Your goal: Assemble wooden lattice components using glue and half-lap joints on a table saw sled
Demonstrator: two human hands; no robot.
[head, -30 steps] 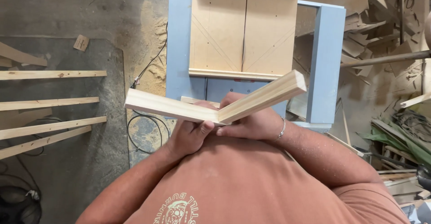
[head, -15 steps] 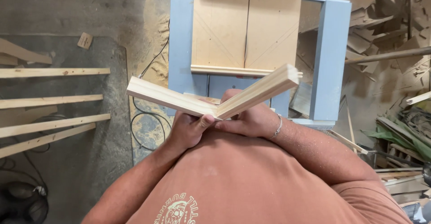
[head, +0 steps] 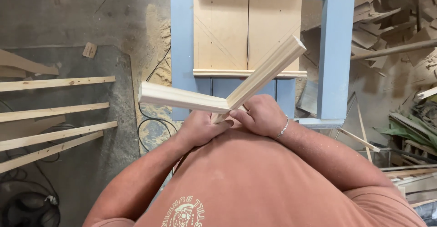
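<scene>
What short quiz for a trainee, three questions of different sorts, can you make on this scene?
1. True or false: the two moulding strips meet in a corner.
2. What touches the joint? A) left hand only B) both hands C) neither
3. What lies on the floor by the blue table, at its left?

Key: 1. True. 2. B, the right hand too. 3. Sawdust.

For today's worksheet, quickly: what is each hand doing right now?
Left hand: closed on the left wood strip at the corner joint.
Right hand: closed on the right wood strip at the same joint.
</scene>
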